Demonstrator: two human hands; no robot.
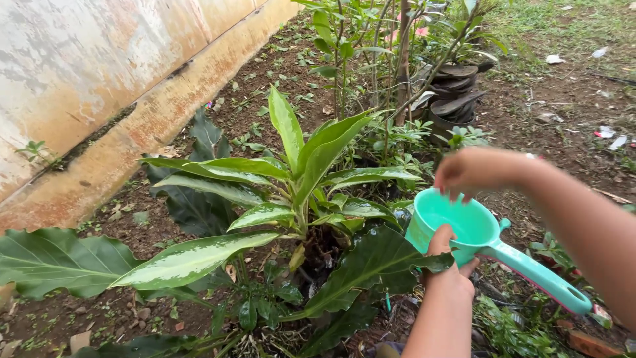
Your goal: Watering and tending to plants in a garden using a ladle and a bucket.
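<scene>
My left hand [450,275] grips a turquoise plastic water dipper [472,224] at its rim, thumb inside the bowl and fingers under it. The dipper's long handle [544,276] points down to the right. My right hand [472,171] hovers just over the bowl's far rim, its fingers bunched and pointing down, nothing visible in them. The dipper is held beside a leafy plant [298,179] with green-and-white variegated leaves, which grows from dark soil to its left.
A stained concrete wall [99,66] with a ledge runs along the left. Broad dark leaves [371,265] spread low under the dipper. Stacked black pots [457,93] and thin shrubs stand behind. Bare soil with litter [606,132] lies to the right.
</scene>
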